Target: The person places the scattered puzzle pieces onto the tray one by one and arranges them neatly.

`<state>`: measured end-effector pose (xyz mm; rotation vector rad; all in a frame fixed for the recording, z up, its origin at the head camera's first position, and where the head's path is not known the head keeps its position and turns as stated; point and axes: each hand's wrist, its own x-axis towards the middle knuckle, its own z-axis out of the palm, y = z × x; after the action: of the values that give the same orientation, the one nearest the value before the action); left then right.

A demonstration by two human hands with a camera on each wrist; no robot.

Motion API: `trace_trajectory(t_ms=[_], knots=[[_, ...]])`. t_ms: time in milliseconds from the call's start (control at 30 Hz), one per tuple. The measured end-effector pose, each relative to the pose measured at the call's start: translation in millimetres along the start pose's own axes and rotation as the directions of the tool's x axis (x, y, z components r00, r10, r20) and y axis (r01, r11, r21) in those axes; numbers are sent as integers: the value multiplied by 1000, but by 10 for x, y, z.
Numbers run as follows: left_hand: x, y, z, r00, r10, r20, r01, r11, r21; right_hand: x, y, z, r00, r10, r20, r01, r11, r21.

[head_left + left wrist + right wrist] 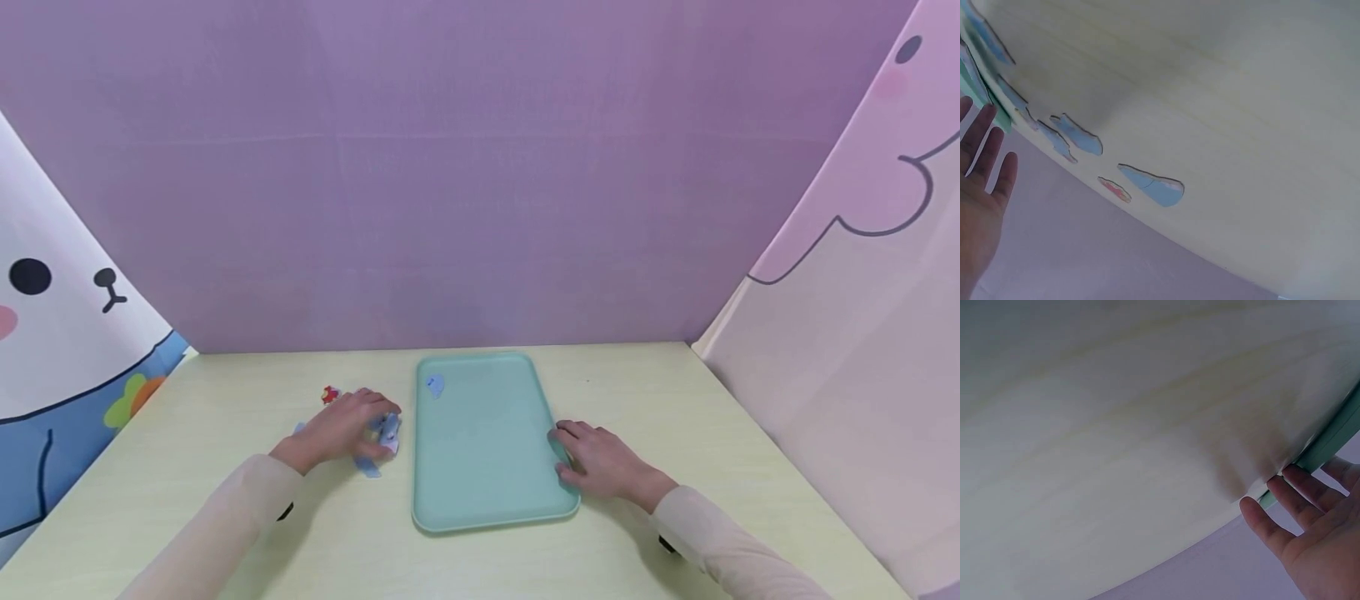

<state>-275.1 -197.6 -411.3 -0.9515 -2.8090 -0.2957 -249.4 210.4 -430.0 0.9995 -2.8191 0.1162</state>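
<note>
Beside the left edge of a green tray (487, 450), my left hand (345, 429) pinches a flat pale-blue puzzle piece (389, 434) between fingers and thumb. In the left wrist view the thumb is hidden, and the fingers (982, 140) reach toward the tray. Below the hand a blue piece (367, 467) lies on the table. A small red piece (330, 394) lies just beyond it. One blue piece (435, 384) rests in the tray's far left corner. My right hand (603, 460) touches the tray's right rim with its fingertips, fingers loosely extended.
In the left wrist view, several flat blue pieces lie scattered on the pale table (1241, 156), among them a wide one (1157, 187). A purple cloth (480, 183) stands behind the table, with printed cloths at both sides.
</note>
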Motion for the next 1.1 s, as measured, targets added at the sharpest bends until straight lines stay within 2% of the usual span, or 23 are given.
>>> trace_trajectory(t_ms=[333,600,767,1100], knots=[[128,-1,-54,999,-8,-45,10,999,36,-4,0,-6,1000,9,2,-9,1000,-1],[255,57,-5,995,-12,-97,19,997,69,-3,17,15,1000,2,-3,-2,1000,-5],[363,87,31,993,-55,-105,62,996,64,-2,15,15,1000,-5,-14,5,1000,-5],[602,214,80,988,-134,-76,137,990,38,-4,34,30,999,-17,-28,16,1000,-17]])
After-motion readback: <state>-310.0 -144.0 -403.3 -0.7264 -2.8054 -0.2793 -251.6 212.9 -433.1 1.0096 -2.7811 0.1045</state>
